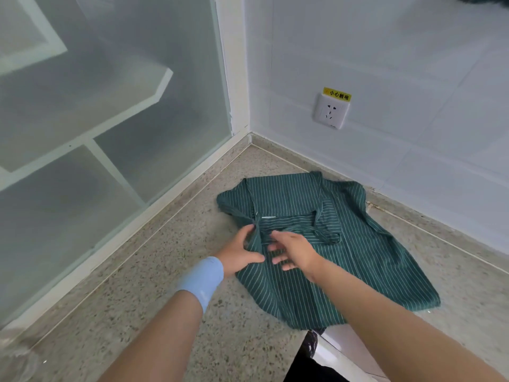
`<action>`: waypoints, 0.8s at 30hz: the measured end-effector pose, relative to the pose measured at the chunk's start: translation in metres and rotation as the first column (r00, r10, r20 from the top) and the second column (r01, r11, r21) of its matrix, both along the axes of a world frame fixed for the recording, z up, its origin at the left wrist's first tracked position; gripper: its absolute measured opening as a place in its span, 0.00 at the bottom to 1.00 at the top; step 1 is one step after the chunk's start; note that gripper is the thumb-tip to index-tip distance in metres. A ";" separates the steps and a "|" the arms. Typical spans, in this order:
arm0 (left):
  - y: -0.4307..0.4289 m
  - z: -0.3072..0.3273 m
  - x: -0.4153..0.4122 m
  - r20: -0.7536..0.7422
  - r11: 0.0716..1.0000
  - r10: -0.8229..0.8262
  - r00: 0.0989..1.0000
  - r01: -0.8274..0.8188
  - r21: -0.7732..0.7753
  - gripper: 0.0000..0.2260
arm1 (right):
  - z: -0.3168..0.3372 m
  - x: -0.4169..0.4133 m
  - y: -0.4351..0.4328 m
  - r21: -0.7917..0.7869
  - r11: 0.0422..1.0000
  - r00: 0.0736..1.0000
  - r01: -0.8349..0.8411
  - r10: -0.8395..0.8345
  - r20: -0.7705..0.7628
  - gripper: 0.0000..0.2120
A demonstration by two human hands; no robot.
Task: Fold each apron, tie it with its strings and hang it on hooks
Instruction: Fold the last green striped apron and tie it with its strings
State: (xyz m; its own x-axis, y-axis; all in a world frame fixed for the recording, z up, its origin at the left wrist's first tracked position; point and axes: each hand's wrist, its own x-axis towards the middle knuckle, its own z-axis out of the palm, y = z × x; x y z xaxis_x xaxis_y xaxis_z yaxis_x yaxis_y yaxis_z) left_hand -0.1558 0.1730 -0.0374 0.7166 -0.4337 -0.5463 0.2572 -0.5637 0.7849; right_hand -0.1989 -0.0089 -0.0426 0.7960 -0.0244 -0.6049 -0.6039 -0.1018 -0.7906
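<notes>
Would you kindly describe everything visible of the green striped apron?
The apron is dark green cloth with thin white stripes, lying rumpled and partly folded on the speckled stone surface near the wall corner. Its strings cross its upper part. The left hand pinches gathered fabric at its left edge; the right hand, fingers spread, is over its middle.

The apron [344, 244] is thin, matt woven cloth, softly creased. The desk [165, 271] under it is speckled stone, smooth with a dull sheen. The pane [82, 106] is frosted glass, the wall tiles [413, 78] smooth and faintly glossy, the socket [330, 111] plastic.
</notes>
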 end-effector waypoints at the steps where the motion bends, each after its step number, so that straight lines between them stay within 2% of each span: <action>1: -0.018 0.004 0.001 0.051 0.997 -0.078 0.996 0.077 0.028 0.40 | 0.011 0.006 -0.010 0.019 1.000 1.000 0.023 -0.023 0.012 0.20; 3: -0.055 0.009 -0.003 0.072 0.968 -0.239 0.968 0.232 0.096 0.39 | 0.026 0.012 -0.033 -0.097 0.995 0.999 0.017 -0.014 0.032 0.20; 5: -0.085 0.008 -0.010 -0.008 0.938 -0.334 0.943 0.333 0.097 0.39 | 0.024 0.011 -0.054 -0.295 0.955 0.999 -0.026 0.034 0.021 0.16; 8: -0.113 -0.003 -0.018 -0.329 0.948 -0.313 0.891 0.313 -0.054 0.35 | 0.000 0.005 -0.084 -0.472 0.881 0.999 -0.031 0.013 -0.041 0.13; 10: -0.118 -0.012 -0.017 -0.439 0.957 -0.283 0.853 0.280 -0.071 0.27 | -0.021 -0.003 -0.103 -0.596 0.803 0.996 0.005 -0.059 -0.072 0.09; 11: -0.118 -0.016 -0.016 -0.406 0.956 -0.281 0.869 0.292 -0.035 0.21 | -0.031 -0.009 -0.111 -0.648 0.762 0.993 0.010 -0.085 -0.084 0.07; 12: -0.117 -0.020 -0.013 -0.327 0.952 -0.278 0.903 0.304 0.031 0.18 | -0.038 -0.014 -0.116 -0.679 0.734 0.989 -0.015 -0.089 -0.117 0.02; 13: -0.116 -0.027 -0.008 -0.225 0.947 -0.272 0.936 0.302 0.113 0.16 | -0.047 -0.018 -0.121 -0.700 0.711 0.982 -0.074 -0.070 -0.175 0.03; 15: -0.110 -0.038 0.004 -0.023 0.931 -0.265 0.964 0.262 0.254 0.15 | -0.056 -0.022 -0.123 -0.755 0.604 0.954 -0.256 0.030 -0.299 0.11; 16: -0.108 -0.044 0.011 0.057 0.922 -0.263 0.963 0.234 0.309 0.15 | -0.059 -0.021 -0.123 -0.798 0.515 0.944 -0.312 0.071 -0.323 0.17; 17: -0.107 -0.051 0.018 0.134 0.912 -0.260 0.956 0.198 0.359 0.15 | -0.063 -0.017 -0.123 -0.844 0.419 0.942 -0.334 0.117 -0.315 0.24; 19: -0.104 -0.064 0.027 0.275 0.892 -0.248 0.929 0.108 0.438 0.15 | -0.066 -0.009 -0.120 -0.929 0.263 0.942 -0.260 0.281 -0.184 0.33; 22: -0.105 -0.081 0.037 0.344 0.882 -0.147 0.928 -0.034 0.469 0.19 | -0.072 0.008 -0.115 -0.973 0.182 0.840 -0.141 0.543 -0.020 0.32; 24: -0.105 -0.087 0.044 0.278 0.905 0.042 0.960 -0.154 0.396 0.21 | -0.078 0.023 -0.110 -0.957 0.183 0.767 -0.226 0.639 -0.059 0.31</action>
State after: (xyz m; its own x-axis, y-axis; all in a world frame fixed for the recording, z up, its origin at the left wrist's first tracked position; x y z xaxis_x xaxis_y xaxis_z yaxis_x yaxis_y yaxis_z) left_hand -0.1122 0.0683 -0.1248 0.8828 -0.1322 -0.4507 0.1490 -0.8313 0.5355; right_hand -0.1757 -0.1193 -0.1211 0.9793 0.0520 -0.1956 0.0345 -0.9952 -0.0918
